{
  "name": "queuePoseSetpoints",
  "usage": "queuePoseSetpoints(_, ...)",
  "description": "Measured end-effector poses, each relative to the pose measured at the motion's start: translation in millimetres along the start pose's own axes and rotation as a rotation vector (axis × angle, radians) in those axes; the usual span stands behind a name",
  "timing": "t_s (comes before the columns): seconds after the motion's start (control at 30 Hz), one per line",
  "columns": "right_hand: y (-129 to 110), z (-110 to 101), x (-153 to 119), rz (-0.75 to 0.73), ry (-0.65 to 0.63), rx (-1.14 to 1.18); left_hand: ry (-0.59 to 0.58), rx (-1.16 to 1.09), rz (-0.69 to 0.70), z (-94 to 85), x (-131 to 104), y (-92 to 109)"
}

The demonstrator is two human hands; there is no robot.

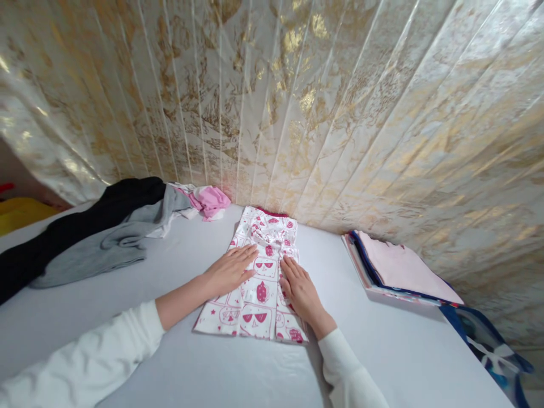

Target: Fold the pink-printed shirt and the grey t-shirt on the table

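A white shirt with a dark pink print lies on the table in a narrow folded shape, its dark pink neckline toward the curtain. My left hand rests flat on its left side, fingers stretched out. On the right side of the shirt lies my right hand, palm down with its fingers extended. Neither hand grips anything. Some creases show in the cloth just beyond my fingertips.
Loose clothes lie at the left: black cloth, a grey garment and a pink piece. A folded stack stands at the right, beside a blue-edged clear bag. A gold-patterned curtain hangs behind the white table.
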State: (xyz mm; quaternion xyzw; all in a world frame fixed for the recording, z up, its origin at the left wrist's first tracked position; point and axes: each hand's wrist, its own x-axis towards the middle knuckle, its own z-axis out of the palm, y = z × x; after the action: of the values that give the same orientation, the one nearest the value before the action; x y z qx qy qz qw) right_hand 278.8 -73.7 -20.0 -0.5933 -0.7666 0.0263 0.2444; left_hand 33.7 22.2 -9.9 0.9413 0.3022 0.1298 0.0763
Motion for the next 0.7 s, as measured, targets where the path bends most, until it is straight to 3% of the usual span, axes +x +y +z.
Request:
queuePoseSetpoints(0.1, 9, 0, 27, 0.038, 0.020, 0.093, 0.028, -0.006, 0.003, -5.9, 22, -16)
queuePoseSetpoints(0.17, 7, -6, 32, 0.048, 0.047, 0.112, 0.067, -0.013, 0.011, -13.5, 27, -16)
queuePoseSetpoints(0.23, 1, -17, 23, 0.064, 0.075, 0.173, 0.107, -0.024, 0.035, -21.4, 22, -1)
queuePoseSetpoints(0.3, -8, -32, 6, 0.077, 0.069, 0.270, 0.136, -0.067, 0.099, -26.7, 10, 27)
queuePoseSetpoints(0.47, -22, -59, -37, 0.090, -0.063, 0.389, 0.142, -0.328, 0.396, -19.7, -15, 99)
queuePoseSetpoints(0.57, -24, -59, -47, 0.084, -0.099, 0.395, 0.141, -0.294, 0.391, -9.4, -14, 116)
queuePoseSetpoints(0.7, -23, -50, -46, 0.078, -0.092, 0.372, 0.158, -0.234, 0.320, -4.6, -6, 115)
